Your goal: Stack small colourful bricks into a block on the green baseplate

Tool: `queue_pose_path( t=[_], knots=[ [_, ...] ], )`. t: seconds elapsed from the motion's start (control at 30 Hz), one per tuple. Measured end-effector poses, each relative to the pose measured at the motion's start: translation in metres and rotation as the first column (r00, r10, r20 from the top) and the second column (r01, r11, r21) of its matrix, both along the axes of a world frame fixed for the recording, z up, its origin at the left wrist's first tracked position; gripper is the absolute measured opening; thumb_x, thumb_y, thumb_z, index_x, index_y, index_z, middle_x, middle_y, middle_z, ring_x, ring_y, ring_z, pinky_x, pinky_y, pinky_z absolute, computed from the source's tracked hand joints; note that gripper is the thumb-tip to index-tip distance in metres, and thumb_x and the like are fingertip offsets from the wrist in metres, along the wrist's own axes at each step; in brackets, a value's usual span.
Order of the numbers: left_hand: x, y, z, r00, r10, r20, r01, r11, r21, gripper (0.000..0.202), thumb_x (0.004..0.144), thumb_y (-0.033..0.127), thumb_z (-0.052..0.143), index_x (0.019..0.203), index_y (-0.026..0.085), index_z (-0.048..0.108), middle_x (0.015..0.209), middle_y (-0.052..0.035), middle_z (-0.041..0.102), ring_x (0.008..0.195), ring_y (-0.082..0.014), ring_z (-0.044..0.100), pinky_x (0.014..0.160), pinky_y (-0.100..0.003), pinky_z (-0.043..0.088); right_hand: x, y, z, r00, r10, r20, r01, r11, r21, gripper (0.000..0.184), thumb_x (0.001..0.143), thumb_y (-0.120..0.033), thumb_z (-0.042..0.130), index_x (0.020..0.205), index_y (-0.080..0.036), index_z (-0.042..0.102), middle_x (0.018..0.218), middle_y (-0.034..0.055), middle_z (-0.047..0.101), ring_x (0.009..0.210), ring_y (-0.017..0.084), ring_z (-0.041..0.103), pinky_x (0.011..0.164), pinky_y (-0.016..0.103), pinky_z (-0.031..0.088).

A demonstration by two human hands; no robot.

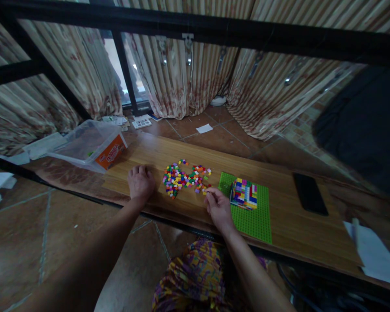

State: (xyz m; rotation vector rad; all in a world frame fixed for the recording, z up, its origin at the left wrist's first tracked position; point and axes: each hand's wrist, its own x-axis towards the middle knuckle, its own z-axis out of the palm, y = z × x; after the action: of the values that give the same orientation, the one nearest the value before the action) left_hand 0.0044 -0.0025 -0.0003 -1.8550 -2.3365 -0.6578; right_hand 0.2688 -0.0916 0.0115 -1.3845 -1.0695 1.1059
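Patterned cloth [195, 273] covers the lap; right hand [218, 207] pinches a brick [208, 189] at 4 o'clock of the pile [183, 177], left hand [140, 182] curled at 9 o'clock.

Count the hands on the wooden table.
2. The left hand rests left of the brick pile; the right hand is at the pile's right edge, beside the green baseplate.

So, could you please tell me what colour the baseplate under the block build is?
The baseplate is bright green; the head view shows it clearly.
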Motion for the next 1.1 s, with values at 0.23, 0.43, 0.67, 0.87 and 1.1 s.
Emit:
queue_pose_path(
  t=[0.23, 0.43, 0.67, 0.87, 1.1],
  knots=[
    [-0.001, 0.000, -0.002, 1.000, 0.005, -0.026, -0.005, 1.000, 0.013, 0.036, 0.089, 0.026, 0.041, 0.108, 0.010, 0.066, 0.111, -0.0192, 0.063, 0.106, -0.0344, 0.054, 0.096, -0.047, 0.043, 0.003, 0.008, 0.005, 0.955, -0.025, 0.297, 0.022, 1.000, 0.011, 0.032, 0.091, -0.050, 0.050, 0.096, -0.021, 0.063, 0.061, -0.0028, 0.063, 0.045, 0.013, 0.055, 0.048, 0.024, 0.040],
    [-0.001, 0.001, -0.002, 1.000, 0.007, -0.014, -0.007, 1.000, 0.001, 0.036, 0.088, 0.026, 0.041, 0.108, 0.010, 0.066, 0.111, -0.0200, 0.063, 0.108, -0.0354, 0.054, 0.096, -0.048, 0.043, -0.001, 0.033, 0.008, 0.794, -0.047, 0.606, 0.052, 0.999, 0.009, 0.025, 0.094, -0.036, 0.045, 0.092, -0.023, 0.065, 0.064, 0.0009, 0.068, 0.062, 0.019, 0.064, 0.062, 0.027, 0.043],
    [-0.001, 0.002, -0.002, 1.000, 0.015, -0.009, -0.015, 1.000, 0.003, 0.037, 0.088, 0.026, 0.041, 0.110, 0.010, 0.066, 0.114, -0.0198, 0.063, 0.109, -0.0355, 0.054, 0.098, -0.048, 0.042, -0.009, 0.048, 0.014, 0.666, -0.077, 0.742, 0.124, 0.992, -0.008, 0.032, 0.100, -0.031, 0.034, 0.103, -0.017, 0.063, 0.069, 0.0065, 0.070, 0.068, 0.023, 0.066, 0.065, 0.030, 0.040],
    [-0.002, 0.002, -0.002, 1.000, 0.015, -0.016, -0.015, 1.000, 0.003, 0.038, 0.088, 0.027, 0.041, 0.110, 0.010, 0.066, 0.113, -0.0197, 0.064, 0.109, -0.0367, 0.054, 0.097, -0.049, 0.042, -0.008, 0.042, 0.018, 0.756, -0.108, 0.645, 0.084, 0.994, 0.068, 0.028, 0.098, -0.036, 0.045, 0.099, -0.020, 0.068, 0.071, 0.0033, 0.070, 0.066, 0.020, 0.064, 0.066, 0.030, 0.043],
    [-0.001, 0.001, 0.000, 1.000, 0.003, 0.001, -0.003, 1.000, 0.012, 0.038, 0.088, 0.027, 0.041, 0.111, 0.010, 0.066, 0.114, -0.0198, 0.064, 0.110, -0.0356, 0.053, 0.099, -0.048, 0.041, 0.010, -0.007, 0.036, 0.916, -0.147, 0.374, 0.026, 0.950, 0.310, 0.021, 0.091, -0.036, 0.059, 0.093, -0.024, 0.076, 0.087, 0.0040, 0.071, 0.083, 0.018, 0.065, 0.076, 0.030, 0.050]
  ],
)
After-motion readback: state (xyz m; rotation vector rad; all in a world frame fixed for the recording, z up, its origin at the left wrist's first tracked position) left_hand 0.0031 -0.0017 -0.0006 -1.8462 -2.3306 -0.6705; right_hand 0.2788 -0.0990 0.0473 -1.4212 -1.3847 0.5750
